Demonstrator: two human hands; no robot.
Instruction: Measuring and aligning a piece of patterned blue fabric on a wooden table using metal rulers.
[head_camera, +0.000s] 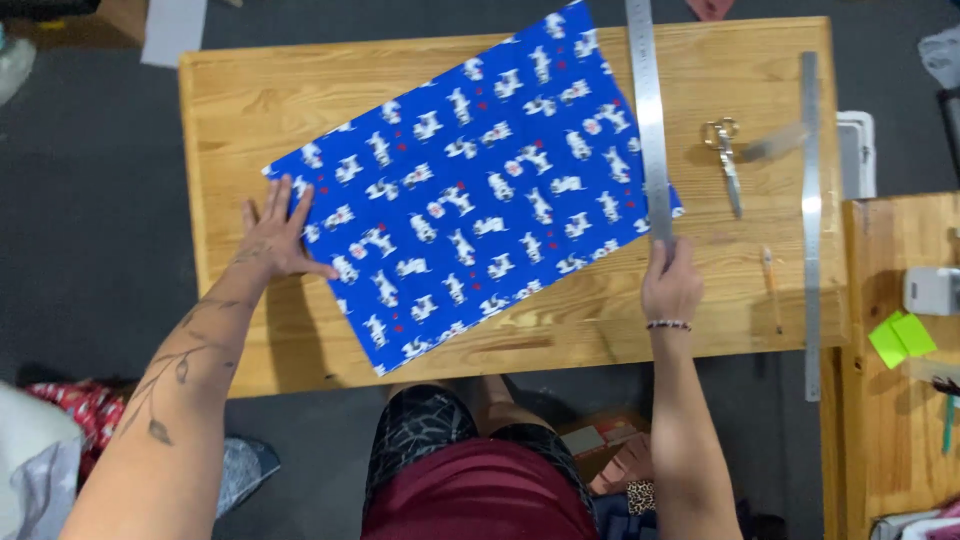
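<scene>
We see a rectangular sheet of blue fabric printed with small white dogs and red dots (470, 190) lying flat in the middle of a light wooden table (250, 100). Its long axis runs on a slant from the lower left of the frame up toward the upper right. Our two hands sit well apart, one at each end of that slant.

Our left hand (275, 240) lies open and flat, fingers spread, pressing the sheet's left corner at centre left. Our right hand (672, 285) is closed around the lower end of a long steel ruler (650, 120) at centre right. The ruler runs almost straight up the frame and crosses the fabric's right-hand edge, so it sits at an angle to the sheet's long axis. The right hand is the nearer one to that edge.

Right of the ruler, on bare table, lie a pair of silver scissors (725, 160), a second long steel ruler (811, 220) parallel to the table's right side, and a pencil (771, 285) between them.

We can make out no containers on the table.
</scene>
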